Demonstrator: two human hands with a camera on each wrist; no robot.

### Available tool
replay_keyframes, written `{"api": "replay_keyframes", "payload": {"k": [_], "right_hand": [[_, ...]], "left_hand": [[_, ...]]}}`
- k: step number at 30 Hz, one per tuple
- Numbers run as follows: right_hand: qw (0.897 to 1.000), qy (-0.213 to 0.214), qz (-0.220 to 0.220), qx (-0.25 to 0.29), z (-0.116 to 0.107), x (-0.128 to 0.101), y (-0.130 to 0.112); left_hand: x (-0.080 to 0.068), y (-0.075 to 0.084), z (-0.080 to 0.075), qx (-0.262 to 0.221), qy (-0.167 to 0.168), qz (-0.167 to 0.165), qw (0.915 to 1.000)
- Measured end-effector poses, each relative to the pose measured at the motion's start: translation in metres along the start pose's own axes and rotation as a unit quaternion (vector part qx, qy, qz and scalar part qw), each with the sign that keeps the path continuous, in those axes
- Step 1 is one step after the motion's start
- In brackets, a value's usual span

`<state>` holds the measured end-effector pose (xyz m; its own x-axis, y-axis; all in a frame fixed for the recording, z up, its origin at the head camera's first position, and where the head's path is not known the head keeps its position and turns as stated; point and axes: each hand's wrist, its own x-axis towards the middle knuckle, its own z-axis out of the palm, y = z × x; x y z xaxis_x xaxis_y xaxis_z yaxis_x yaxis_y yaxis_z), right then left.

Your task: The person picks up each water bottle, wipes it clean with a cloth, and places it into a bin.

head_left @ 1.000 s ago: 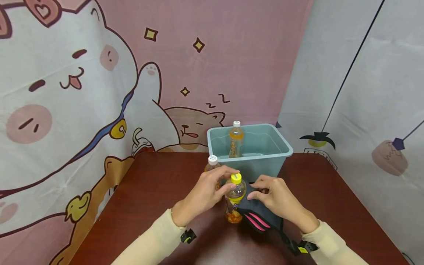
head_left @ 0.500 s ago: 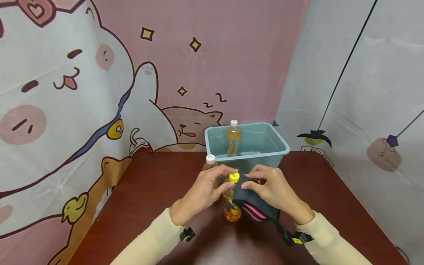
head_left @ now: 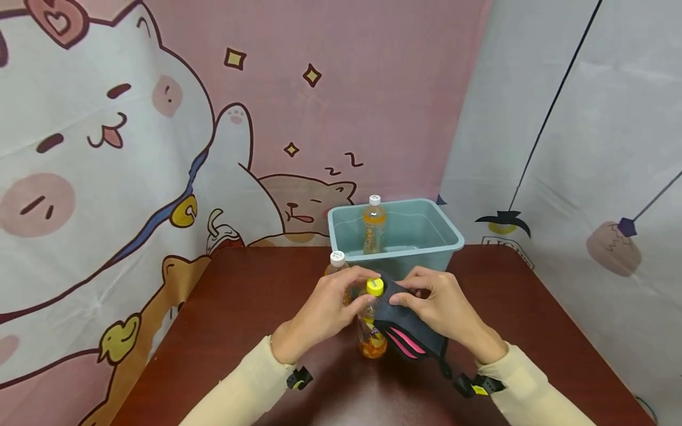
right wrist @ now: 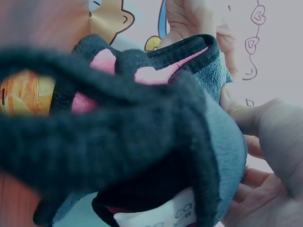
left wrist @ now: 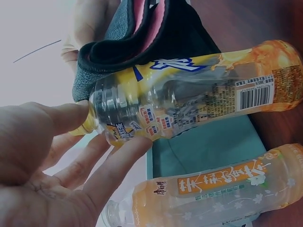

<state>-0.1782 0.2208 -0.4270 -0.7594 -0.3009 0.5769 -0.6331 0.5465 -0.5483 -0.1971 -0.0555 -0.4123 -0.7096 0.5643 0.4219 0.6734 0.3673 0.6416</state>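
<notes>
A clear bottle (head_left: 371, 338) with a yellow cap (head_left: 375, 287) and amber contents stands upright on the table. My left hand (head_left: 333, 303) pinches this bottle at its cap, thumb on the near side; its other fingers spread along the upper bottle in the left wrist view. My right hand (head_left: 438, 302) pinches the upper edge of a soft dark grey fabric piece (head_left: 410, 322) with black edging and pink inner strips. The fabric overlaps the bottle's right side. In the right wrist view, a dark strap (right wrist: 85, 142) and a white label (right wrist: 161, 210) show on it.
Just behind my left hand stands a white-capped bottle (head_left: 337, 263), partly hidden by that hand. Farther back, a light blue bin (head_left: 426, 260) holds another white-capped bottle (head_left: 375, 228). A printed cloth backdrop (head_left: 394, 89) rises behind the dark red table (head_left: 256, 278).
My right hand has brought the grey fabric leftward, so it now covers more of the yellow-capped bottle's right side. The left hand keeps its place at the cap.
</notes>
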Motion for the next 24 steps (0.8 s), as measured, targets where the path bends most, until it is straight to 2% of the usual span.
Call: {"api": "replay_keyframes", "payload": {"k": [5,15,24], "right_hand": [[1.000,0.005,0.011,0.004,-0.004,-0.003,0.006],[1.000,0.023,0.012,-0.006,-0.012,-0.003,0.010],[0.999,0.031,0.012,-0.012,-0.015,-0.004,0.013]], "left_hand": [[-0.001,-0.002,0.004,-0.003,0.007,0.000,1.0000],[0.004,0.001,0.003,0.035,0.028,-0.002,0.9990],[0.001,-0.001,-0.007,0.028,0.000,0.003,0.9996]]}}
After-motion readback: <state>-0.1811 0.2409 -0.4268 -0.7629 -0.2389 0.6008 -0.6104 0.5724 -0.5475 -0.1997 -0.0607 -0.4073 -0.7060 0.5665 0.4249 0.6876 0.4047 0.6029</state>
